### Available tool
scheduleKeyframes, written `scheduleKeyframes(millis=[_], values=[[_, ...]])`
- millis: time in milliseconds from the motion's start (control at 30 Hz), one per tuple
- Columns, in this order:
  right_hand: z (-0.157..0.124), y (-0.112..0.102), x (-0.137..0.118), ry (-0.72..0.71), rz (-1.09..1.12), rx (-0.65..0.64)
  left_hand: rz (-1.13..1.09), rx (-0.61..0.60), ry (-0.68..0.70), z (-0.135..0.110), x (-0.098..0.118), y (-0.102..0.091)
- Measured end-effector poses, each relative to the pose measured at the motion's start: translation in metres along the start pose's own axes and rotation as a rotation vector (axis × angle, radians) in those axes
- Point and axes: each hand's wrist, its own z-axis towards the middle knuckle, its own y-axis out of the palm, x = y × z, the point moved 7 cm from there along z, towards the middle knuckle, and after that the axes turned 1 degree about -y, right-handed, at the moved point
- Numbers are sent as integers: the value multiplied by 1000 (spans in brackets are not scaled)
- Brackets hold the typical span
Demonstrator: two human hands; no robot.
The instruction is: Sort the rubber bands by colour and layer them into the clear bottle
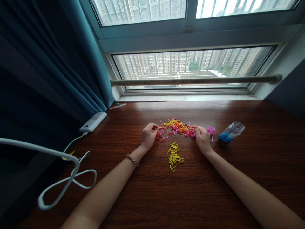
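A mixed heap of small pink, red and yellow clips [177, 127] lies on the dark wooden table [166, 190]. Nearer me sits a separate little pile of yellow clips [174, 156]. My left hand [149, 136] rests at the heap's left edge, fingers curled in a pinch at the clips; what it pinches is too small to name. My right hand [202, 138] is at the heap's right edge, fingers also curled against the clips. A beaded bracelet [132, 160] is on my left wrist.
A pink lid [210, 130] lies just right of my right hand. Beyond it a clear jar [230, 133] lies on its side with blue pieces inside. A white power bank [93, 121] with a looping white cable [69, 178] sits at the left, by a teal curtain [59, 63]. Window behind.
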Motion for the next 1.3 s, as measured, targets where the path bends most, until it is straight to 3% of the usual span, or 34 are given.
scheduleKeyframes(millis=[267, 467, 533, 633, 767, 867, 1000, 1067, 1133, 1200, 1300], values=[[-1, 15, 2, -67, -110, -128, -99, -43, 167, -3, 25, 2], [0, 19, 5, -71, -124, -136, -174, -492, 542, -38, 75, 33], [1, 14, 3, -50, -45, -92, -142, -566, 646, -48, 86, 38], [2, 6, -2, -19, 111, -55, -79, -610, 698, -54, 92, 42], [0, -1, -13, -5, 243, -39, -16, -621, 681, -51, 91, 41], [-8, -3, -34, -89, 286, -77, 89, -528, 595, -39, 81, 35], [-31, 11, -75, -312, 340, -343, 325, -305, 386, -14, 53, 21], [-47, 22, -94, -460, 344, -535, 430, -312, 313, -6, 38, 23], [-59, 30, -106, -589, 332, -661, 491, -395, 260, -4, 26, 30], [-58, 30, -106, -613, 307, -637, 521, -475, 226, -5, 18, 37], [-39, 20, -88, -454, 250, -389, 545, -505, 219, -7, 14, 41]])
